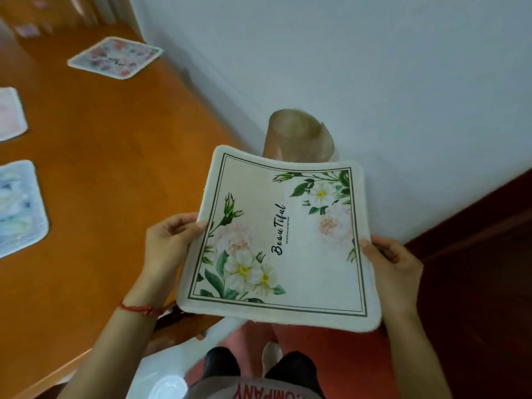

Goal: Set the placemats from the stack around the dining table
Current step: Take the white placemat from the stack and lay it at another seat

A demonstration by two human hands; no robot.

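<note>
Holding the floral placemat (280,240) by opposite edges, left hand (169,240) and right hand (394,266) each pinch it, thumbs on top; the dining table (115,168) lies leftward, nearer the left hand.

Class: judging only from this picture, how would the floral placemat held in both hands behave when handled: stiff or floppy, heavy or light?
The floral placemat is probably floppy: its far edge curls and it sags between the left hand and right hand. It seems light, since only pinching fingers at its side edges hold it. Its fuzzy border suggests cloth, unlikely to slip or break.
</note>
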